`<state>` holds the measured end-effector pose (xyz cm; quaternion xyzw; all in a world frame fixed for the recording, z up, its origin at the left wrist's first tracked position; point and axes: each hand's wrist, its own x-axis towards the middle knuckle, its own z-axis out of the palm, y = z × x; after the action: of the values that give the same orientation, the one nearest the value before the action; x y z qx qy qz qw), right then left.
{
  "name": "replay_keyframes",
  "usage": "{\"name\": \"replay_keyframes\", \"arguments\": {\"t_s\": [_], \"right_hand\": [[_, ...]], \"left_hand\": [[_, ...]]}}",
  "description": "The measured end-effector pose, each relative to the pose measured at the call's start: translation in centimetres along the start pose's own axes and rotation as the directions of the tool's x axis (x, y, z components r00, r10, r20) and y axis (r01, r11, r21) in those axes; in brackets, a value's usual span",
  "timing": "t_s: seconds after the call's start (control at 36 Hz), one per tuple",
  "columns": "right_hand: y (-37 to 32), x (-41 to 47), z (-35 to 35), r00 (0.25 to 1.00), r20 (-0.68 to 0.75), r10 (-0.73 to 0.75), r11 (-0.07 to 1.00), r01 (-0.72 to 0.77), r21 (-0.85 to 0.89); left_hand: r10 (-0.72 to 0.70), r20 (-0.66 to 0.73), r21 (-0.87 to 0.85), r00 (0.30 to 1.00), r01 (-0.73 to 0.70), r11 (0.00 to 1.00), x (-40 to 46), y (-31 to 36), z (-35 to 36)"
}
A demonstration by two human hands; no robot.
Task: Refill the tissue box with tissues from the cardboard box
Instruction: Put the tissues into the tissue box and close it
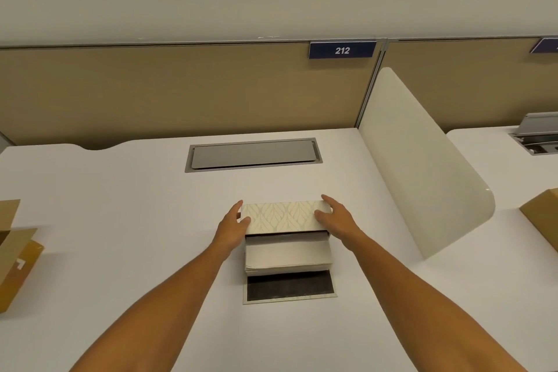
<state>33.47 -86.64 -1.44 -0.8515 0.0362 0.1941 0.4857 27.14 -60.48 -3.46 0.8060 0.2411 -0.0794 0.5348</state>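
Observation:
The tissue box (282, 217), a cream box with a leaf pattern, stands in the middle of the white desk (120, 205). My left hand (234, 225) grips its left end and my right hand (335, 217) grips its right end. A stack of white tissues (288, 255) shows below the patterned part, on the side nearer to me. A flat panel with a dark inner face (290, 285) lies on the desk at the stack's near edge. An open cardboard box (15, 254) sits at the far left edge of the desk, well away from both hands.
A grey cable hatch (253, 154) is set into the desk behind the tissue box. A curved white divider (422, 166) stands on the right. Beyond it, a second cardboard box (543, 214) sits on the neighbouring desk. A tan partition (181, 90) labelled 212 closes the back.

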Motion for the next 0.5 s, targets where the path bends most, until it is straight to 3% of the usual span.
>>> {"name": "replay_keyframes", "arguments": {"t_s": [0.17, 0.5], "right_hand": [[0.8, -0.8, -0.2, 0.998, 0.018, -0.056, 0.992, 0.057, -0.116], [2.4, -3.1, -0.5, 0.994, -0.018, -0.112, 0.994, 0.112, -0.002]], "left_hand": [[0.05, -0.039, 0.041, 0.998, -0.048, 0.998, -0.7, -0.2, 0.1], [0.098, -0.066, -0.015, 0.993, -0.099, 0.995, -3.5, -1.6, 0.3]]}}
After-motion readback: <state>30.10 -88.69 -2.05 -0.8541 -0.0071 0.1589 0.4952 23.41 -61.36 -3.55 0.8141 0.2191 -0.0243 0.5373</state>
